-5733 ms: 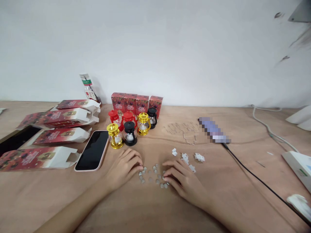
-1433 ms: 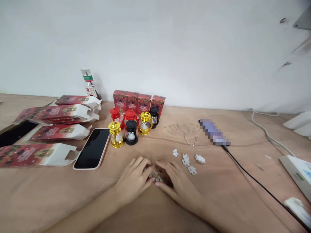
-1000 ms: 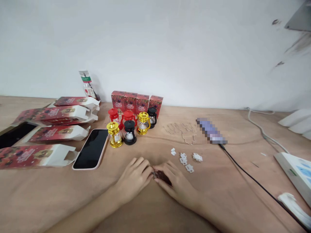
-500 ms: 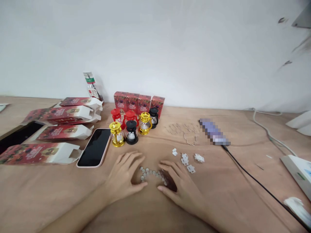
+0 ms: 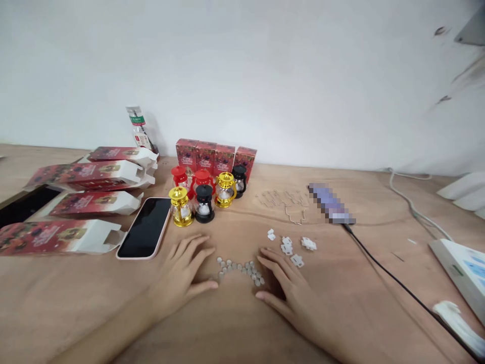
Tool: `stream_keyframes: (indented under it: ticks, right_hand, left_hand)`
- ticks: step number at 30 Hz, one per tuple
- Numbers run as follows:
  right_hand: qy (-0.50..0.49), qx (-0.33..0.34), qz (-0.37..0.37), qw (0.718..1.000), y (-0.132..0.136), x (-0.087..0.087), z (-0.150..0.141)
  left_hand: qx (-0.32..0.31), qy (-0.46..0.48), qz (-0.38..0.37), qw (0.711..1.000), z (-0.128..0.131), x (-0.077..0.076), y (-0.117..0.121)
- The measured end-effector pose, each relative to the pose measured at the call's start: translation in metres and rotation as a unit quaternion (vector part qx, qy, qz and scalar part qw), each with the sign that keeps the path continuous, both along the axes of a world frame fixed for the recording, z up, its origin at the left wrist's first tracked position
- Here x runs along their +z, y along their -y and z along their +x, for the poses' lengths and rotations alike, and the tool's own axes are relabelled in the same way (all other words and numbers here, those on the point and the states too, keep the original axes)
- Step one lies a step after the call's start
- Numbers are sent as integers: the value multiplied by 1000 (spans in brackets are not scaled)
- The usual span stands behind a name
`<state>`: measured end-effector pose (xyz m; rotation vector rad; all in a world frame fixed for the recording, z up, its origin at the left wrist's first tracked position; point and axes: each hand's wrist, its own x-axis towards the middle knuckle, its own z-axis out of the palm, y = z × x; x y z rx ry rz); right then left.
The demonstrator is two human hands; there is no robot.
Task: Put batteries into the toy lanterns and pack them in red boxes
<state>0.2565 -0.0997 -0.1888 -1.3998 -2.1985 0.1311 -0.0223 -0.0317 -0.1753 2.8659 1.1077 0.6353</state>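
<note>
Several small silvery button cells point(image 5: 249, 271) lie scattered in an arc on the wooden table point(image 5: 227, 328). My left hand point(image 5: 182, 275) rests left of them, fingers spread and holding nothing. On the other side my right hand point(image 5: 288, 285) curves toward the cells with thumb and fingers apart, also holding nothing. Just beyond the right fingers are small white plastic pieces point(image 5: 297, 260). Behind the left hand stand several miniature lanterns, among them a gold lantern point(image 5: 182, 207), a black lantern point(image 5: 204, 205) and a red lantern point(image 5: 202, 181).
Red printed boxes point(image 5: 206, 155) stand by the wall; flattened cartons point(image 5: 60, 236) lie left beside a phone point(image 5: 144, 227). Bent metal wires point(image 5: 282, 199) lie behind the plastic pieces. At right are a phone point(image 5: 331, 205) on a black cable point(image 5: 394, 273) and a white box point(image 5: 460, 263).
My hands came together around the button cells, then moved apart. The cells went from a tight cluster to a spread arc between them. The lanterns stay where they were.
</note>
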Motion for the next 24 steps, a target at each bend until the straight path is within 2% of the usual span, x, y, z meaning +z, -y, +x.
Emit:
stream_keyframes:
  ticks: [4,10,16,24]
  right_hand:
    - [-1,13,0,1000,-9,2,-7]
    - [3,24,6,1000,-12,2,-7]
    - [9,16,12,1000,-10,5,-8]
    - [20,2,21,1000,-7,5,-9]
  left_hand:
    - [0,40,2,999,15,1,-6]
    - [-11,115,-19,993,14,4,-2]
    - [41,91,-6,995,16,8,12]
    - [13,75,6,997,22,13,21]
